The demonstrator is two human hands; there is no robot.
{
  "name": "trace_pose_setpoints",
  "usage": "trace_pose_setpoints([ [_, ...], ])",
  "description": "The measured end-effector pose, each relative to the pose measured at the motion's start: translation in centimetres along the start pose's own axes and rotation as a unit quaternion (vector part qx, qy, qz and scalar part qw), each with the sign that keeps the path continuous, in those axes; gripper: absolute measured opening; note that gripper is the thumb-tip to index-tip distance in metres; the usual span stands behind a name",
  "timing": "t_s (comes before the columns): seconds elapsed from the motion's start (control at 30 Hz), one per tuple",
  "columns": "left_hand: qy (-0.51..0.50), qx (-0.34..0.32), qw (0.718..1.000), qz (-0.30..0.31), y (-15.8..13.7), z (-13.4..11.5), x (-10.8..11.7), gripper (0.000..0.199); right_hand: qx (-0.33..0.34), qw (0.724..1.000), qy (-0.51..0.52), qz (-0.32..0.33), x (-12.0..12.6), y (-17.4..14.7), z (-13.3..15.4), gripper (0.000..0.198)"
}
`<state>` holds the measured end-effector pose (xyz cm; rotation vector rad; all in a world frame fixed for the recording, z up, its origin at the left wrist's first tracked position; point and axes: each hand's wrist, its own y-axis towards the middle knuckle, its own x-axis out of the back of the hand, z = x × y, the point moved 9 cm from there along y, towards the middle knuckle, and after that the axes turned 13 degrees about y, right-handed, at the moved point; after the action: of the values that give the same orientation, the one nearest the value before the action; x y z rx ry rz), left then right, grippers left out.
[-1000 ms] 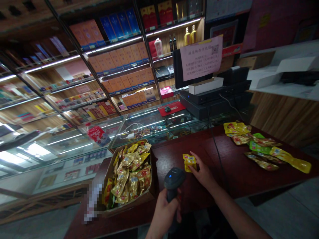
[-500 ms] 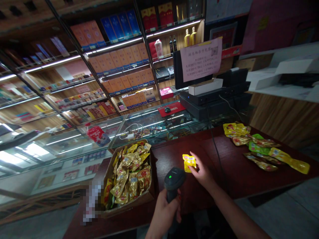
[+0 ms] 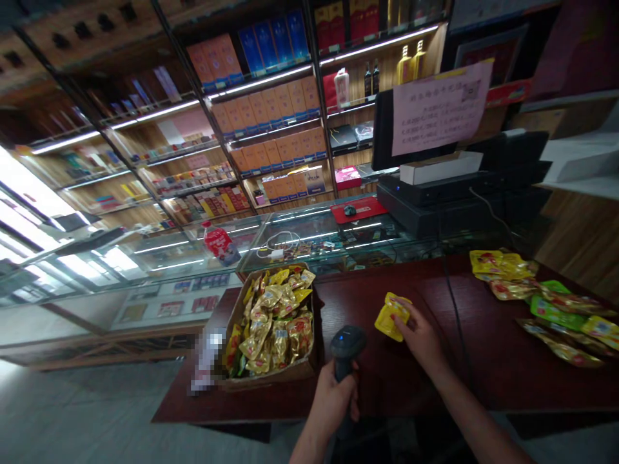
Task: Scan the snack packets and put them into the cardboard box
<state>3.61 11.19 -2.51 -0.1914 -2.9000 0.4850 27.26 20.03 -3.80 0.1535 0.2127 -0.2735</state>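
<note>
My left hand [image 3: 334, 394] is wrapped round the handle of a dark barcode scanner [image 3: 347, 343], which shows a small blue light on top. To its right, my right hand [image 3: 420, 334] pinches a yellow snack packet [image 3: 389, 317] between thumb and fingers, above the dark red table [image 3: 348, 293]. On the left, a cardboard box [image 3: 269, 381] is heaped with shiny gold and yellow snack packets [image 3: 276, 322]. Several more packets lie at the table's right side, among them a green packet [image 3: 556, 309] and a yellow packet [image 3: 503, 264].
A black cable [image 3: 453, 316] runs across the table beyond my right hand. Behind stand a glass counter [image 3: 309, 225], a monitor [image 3: 383, 132] with a pink paper sign [image 3: 441, 109], and a red mouse pad [image 3: 362, 209]. A red-capped bag [image 3: 221, 243] rests on the glass.
The view has swung left, so things appear further right. My right hand has turned the yellow packet and drawn it away from the scanner. The scanner's light went from green to blue.
</note>
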Motion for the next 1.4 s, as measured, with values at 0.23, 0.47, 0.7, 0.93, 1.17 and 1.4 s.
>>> trace_pose_setpoints([
  [0.23,-0.036,0.018,0.999,-0.017,1.1,3.5,0.7,0.031,0.018,0.972,0.067,0.225,-15.2,-0.4,5.0,0.044],
  [0.47,-0.04,0.0,0.999,-0.02,0.9,3.1,0.6,0.022,0.126,0.91,-0.092,0.384,-32.4,-5.3,8.6,0.041],
  [0.7,-0.04,-0.001,0.999,-0.037,0.6,2.4,1.2,0.034,0.157,0.893,-0.145,0.396,-37.4,-5.9,8.5,0.04],
  [0.93,-0.029,0.022,0.999,-0.036,0.6,3.2,1.3,0.027,0.142,0.963,-0.173,0.15,-17.2,2.0,3.7,0.037],
  [1.17,0.025,0.01,0.999,-0.031,1.1,3.0,1.1,0.033,0.013,0.886,-0.436,-0.156,7.9,5.4,0.0,0.075],
  [1.4,0.03,0.015,0.998,-0.048,1.7,4.2,1.5,0.04,0.007,0.818,-0.531,-0.22,17.6,12.7,5.4,0.081],
])
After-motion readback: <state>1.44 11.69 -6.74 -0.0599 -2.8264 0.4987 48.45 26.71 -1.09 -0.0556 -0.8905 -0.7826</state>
